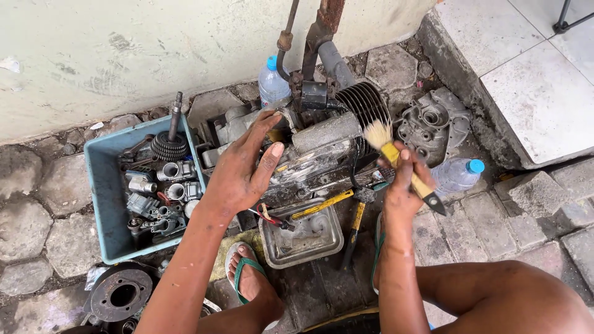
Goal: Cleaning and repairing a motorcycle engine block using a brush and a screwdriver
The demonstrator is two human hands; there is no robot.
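A greasy motorcycle engine (322, 148) sits on the paving stones against a wall. My left hand (244, 167) rests flat on its left side, fingers spread, holding nothing. My right hand (402, 185) grips a paintbrush (396, 158) with a yellow handle, its pale bristles touching the cylinder fins (365, 105). A square metal tray (303, 238) lies in front of the engine, below my hands.
A blue plastic bin (102, 198) of engine parts stands at the left. Two plastic water bottles (272, 80) (458, 173), an engine cover (433, 124) and yellow-handled tools (325, 204) lie around. A round metal part (120, 294) sits at lower left. A tiled step (532, 80) rises at right.
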